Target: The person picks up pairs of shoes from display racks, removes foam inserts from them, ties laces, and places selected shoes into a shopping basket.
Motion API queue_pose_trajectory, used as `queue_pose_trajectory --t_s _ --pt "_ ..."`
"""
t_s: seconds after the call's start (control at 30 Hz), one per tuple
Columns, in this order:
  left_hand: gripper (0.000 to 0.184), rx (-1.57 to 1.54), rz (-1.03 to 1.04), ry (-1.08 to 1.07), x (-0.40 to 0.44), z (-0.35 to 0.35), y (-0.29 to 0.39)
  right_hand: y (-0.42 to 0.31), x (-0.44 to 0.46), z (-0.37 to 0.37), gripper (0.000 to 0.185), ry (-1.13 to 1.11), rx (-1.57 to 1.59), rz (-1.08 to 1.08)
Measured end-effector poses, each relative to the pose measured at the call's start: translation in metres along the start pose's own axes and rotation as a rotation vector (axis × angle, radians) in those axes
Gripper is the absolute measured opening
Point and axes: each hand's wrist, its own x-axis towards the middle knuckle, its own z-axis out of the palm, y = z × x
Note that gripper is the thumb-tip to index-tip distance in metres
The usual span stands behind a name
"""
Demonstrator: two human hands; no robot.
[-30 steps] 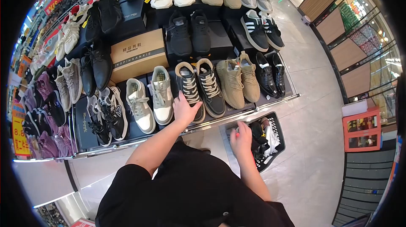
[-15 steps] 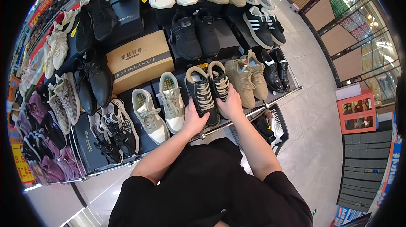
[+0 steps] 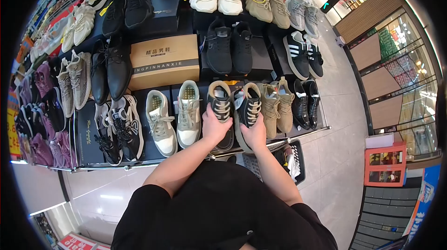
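Note:
A pair of black shoes with beige laces and beige collars stands at the front of the display. My left hand [image 3: 216,129] grips the left black shoe [image 3: 220,95] over its laces and toe. The right black shoe [image 3: 252,96] is in my right hand [image 3: 254,133], its toe turned slightly and its pale sole edge showing. There is a gap between the two shoes. Left of them sit grey-and-white sneakers [image 3: 188,110]. Tan knit shoes [image 3: 285,105] stand close to the right of my right hand.
A brown shoe box [image 3: 164,59] lies behind the front row. Black sneakers [image 3: 219,50] rest on dark boxes. Glossy black shoes [image 3: 314,105] stand at the right end. A metal rail [image 3: 153,165] edges the display; a black basket [image 3: 300,161] holding items is below.
My right hand has come up from beside the basket to the right black shoe. The two black shoes have since moved apart, and the right one has shifted towards the tan shoes.

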Motion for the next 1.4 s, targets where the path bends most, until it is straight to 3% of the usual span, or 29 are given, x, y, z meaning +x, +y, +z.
queue_pose_trajectory --t_s 0.07,0.13,0.2,0.27,0.37,0.5,0.6,0.73,0.8,0.87,0.93,1.07,1.4 --pt "0.099 -0.109 0.080 -0.002 0.005 0.000 -0.013 -0.005 -0.008 -0.020 0.081 -0.016 0.069 0.049" --pt "0.078 -0.293 0.187 0.011 -0.005 -0.011 -0.006 0.002 -0.009 -0.034 0.082 -0.072 0.162 0.021" --pt "0.069 -0.571 -0.018 -0.168 -0.022 -0.028 0.019 0.008 -0.011 -0.041 0.083 -0.083 0.159 0.005" --pt "0.061 -0.554 -0.055 -0.169 -0.030 -0.028 0.017 0.009 -0.013 -0.045 0.082 -0.139 0.284 -0.002" --pt "0.052 -0.855 -0.089 -0.135 -0.036 -0.036 0.006 0.012 -0.014 -0.056 0.082 -0.177 0.415 0.034" --pt "0.065 -0.967 0.047 -0.130 -0.042 -0.066 -0.006 0.038 -0.012 -0.066 0.078 -0.239 0.739 0.063" --pt "0.058 -1.058 0.057 -0.202 -0.042 -0.093 -0.001 0.050 -0.006 -0.078 0.070 -0.318 0.982 0.126" --pt "0.060 -1.216 -0.037 -0.274 -0.045 -0.108 0.014 0.036 -0.003 -0.083 0.064 -0.298 1.046 0.142" --pt "0.060 -1.255 -0.071 -0.275 -0.048 -0.104 0.014 0.019 -0.004 -0.082 0.067 -0.399 1.212 0.192" --pt "0.059 -1.266 -0.066 -0.307 -0.046 -0.096 0.012 0.000 -0.009 -0.074 0.073 -0.472 1.180 0.156" --pt "0.062 -1.146 -0.015 -0.178 -0.052 -0.079 0.018 -0.011 -0.016 -0.057 0.074 -0.454 1.119 0.047" --pt "0.058 -1.108 0.021 -0.319 -0.049 -0.094 0.021 -0.018 -0.005 -0.072 0.074 -0.519 1.066 0.052" --pt "0.051 -1.082 0.034 -0.263 -0.052 -0.089 0.022 -0.014 0.005 -0.089 0.069 -0.576 1.118 0.060"
